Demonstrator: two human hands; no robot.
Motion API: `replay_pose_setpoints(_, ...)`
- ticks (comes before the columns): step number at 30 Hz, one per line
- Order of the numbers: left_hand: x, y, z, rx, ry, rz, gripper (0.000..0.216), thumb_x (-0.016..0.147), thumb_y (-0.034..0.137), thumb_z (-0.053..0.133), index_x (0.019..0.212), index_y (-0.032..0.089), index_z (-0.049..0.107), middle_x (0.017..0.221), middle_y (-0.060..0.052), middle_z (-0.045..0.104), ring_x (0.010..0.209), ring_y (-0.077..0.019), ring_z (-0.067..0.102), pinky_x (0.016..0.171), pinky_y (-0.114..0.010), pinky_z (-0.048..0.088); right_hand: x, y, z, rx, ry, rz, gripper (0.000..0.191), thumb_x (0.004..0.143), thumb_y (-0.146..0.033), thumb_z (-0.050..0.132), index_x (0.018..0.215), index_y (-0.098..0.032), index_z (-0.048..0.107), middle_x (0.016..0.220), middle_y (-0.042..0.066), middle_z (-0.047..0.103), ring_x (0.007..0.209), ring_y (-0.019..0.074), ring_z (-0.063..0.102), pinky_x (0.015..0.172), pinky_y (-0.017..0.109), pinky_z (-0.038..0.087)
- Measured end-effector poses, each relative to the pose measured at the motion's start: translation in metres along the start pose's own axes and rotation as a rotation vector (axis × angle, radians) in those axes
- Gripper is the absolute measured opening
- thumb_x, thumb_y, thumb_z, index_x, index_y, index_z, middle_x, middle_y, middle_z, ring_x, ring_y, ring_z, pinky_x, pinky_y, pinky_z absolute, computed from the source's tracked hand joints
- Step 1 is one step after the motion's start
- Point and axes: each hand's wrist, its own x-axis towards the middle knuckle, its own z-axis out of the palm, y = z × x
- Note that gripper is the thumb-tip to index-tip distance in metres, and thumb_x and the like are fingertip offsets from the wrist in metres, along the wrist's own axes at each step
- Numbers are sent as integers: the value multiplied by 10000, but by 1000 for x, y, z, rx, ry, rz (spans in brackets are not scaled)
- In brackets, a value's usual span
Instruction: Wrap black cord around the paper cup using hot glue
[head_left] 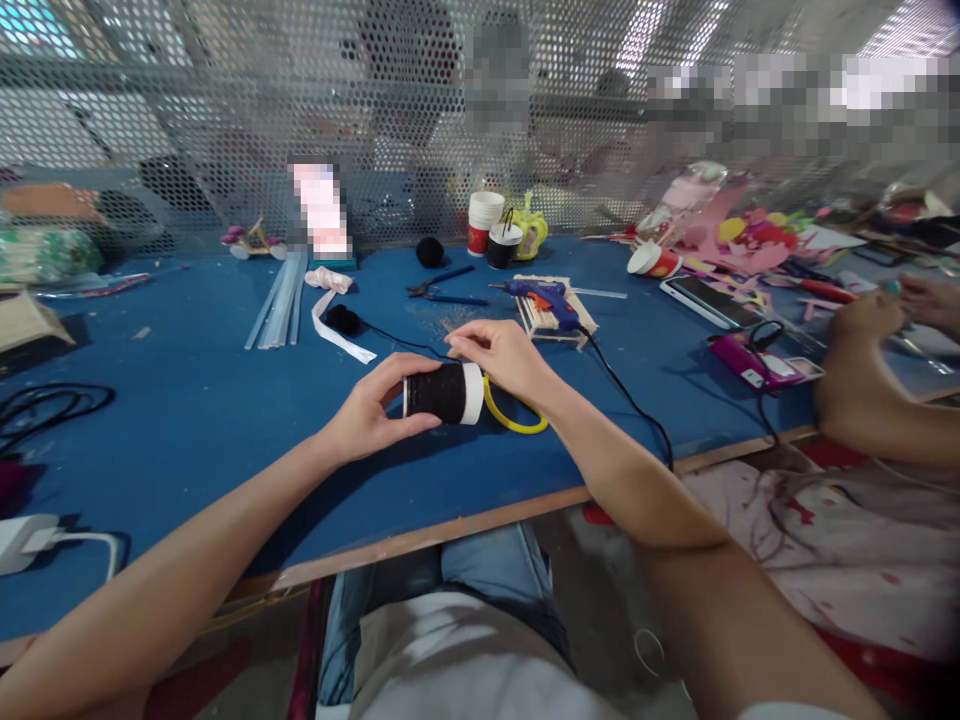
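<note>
My left hand (pixel 373 408) grips a paper cup (pixel 444 393) lying sideways, its body wrapped in black and its rim end white. My right hand (pixel 501 356) rests on top of the cup, fingertips pinched at the black wrap near its upper edge. A yellow loop-shaped strip (pixel 511 418) lies on the blue table (pixel 187 400) under my right wrist. A blue glue gun (pixel 546 296) rests on a raft of wooden sticks (pixel 561 322) just beyond my hands, its black cord trailing to the table's front edge.
Scissors (pixel 442 290), a black pompom (pixel 343 319), white ribbon (pixel 337 335), clear glue sticks (pixel 281 305) and stacked cups (pixel 491 228) lie farther back. Another person's hands (pixel 874 325) work at the right by a phone (pixel 709 300). A mesh wall stands behind.
</note>
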Motion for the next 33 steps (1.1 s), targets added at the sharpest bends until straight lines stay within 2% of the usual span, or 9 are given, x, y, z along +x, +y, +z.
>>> replay_pose_setpoints(3,0,-1,0,13,37,-5,504,716,247,683,1179,211,488,1146,-105,511,1089,-224,492,936,-394,420,0,0,-6,-138,92,-14,336,836,-448,474,805,-158,642,776,65,674,697,154,592,684,293,432)
replay_pose_setpoints(6,0,-5,0,-1,105,-44,496,718,248,679,1171,209,481,1130,-99,504,1075,-219,496,926,-391,427,-4,-6,-11,-83,135,57,437,829,-529,440,744,-142,626,694,66,643,620,134,558,618,276,421)
replay_pose_setpoints(10,-1,-9,0,-12,158,-87,519,712,244,682,1182,203,465,1129,-95,494,1068,-215,499,924,-387,430,-10,-13,-10,197,-104,121,396,803,-503,498,688,-141,607,637,34,594,575,101,514,567,244,412)
replay_pose_setpoints(13,-2,-11,1,-24,169,-116,561,703,245,688,1206,206,443,1159,-96,479,1082,-219,497,939,-397,424,-11,-12,-3,390,-249,180,246,718,-376,641,798,-145,621,697,15,608,618,97,532,595,239,430)
replay_pose_setpoints(18,-1,-11,3,-167,129,-254,682,675,292,712,1261,213,373,1165,-91,493,1059,-225,523,922,-408,453,-12,-8,5,460,-210,198,215,674,-256,669,852,-151,612,747,7,625,673,102,563,656,255,453)
replay_pose_setpoints(23,2,-6,0,-345,122,-415,524,769,374,603,1216,182,408,1057,-80,515,808,-157,578,673,-326,562,-16,-11,9,369,-237,110,217,678,-258,657,863,-157,609,771,0,626,706,113,569,699,280,456)
replay_pose_setpoints(26,2,-6,0,-310,147,-397,498,761,356,617,1188,176,435,1042,-71,524,791,-143,570,659,-294,555,-17,-12,9,351,-275,97,269,693,-280,651,927,-156,602,840,17,634,765,131,581,738,300,458)
replay_pose_setpoints(30,2,-8,2,-236,175,-327,514,733,315,655,1177,179,433,1058,-61,538,899,-159,555,774,-299,517,-16,-11,6,361,-330,113,338,699,-306,660,988,-152,579,899,39,630,822,147,583,767,314,462)
replay_pose_setpoints(33,1,-11,2,-194,187,-334,539,729,329,655,1188,187,412,1036,-57,542,874,-161,561,754,-304,513,-14,-11,4,353,-241,118,329,704,-318,660,977,-155,577,914,47,629,822,140,582,761,300,469)
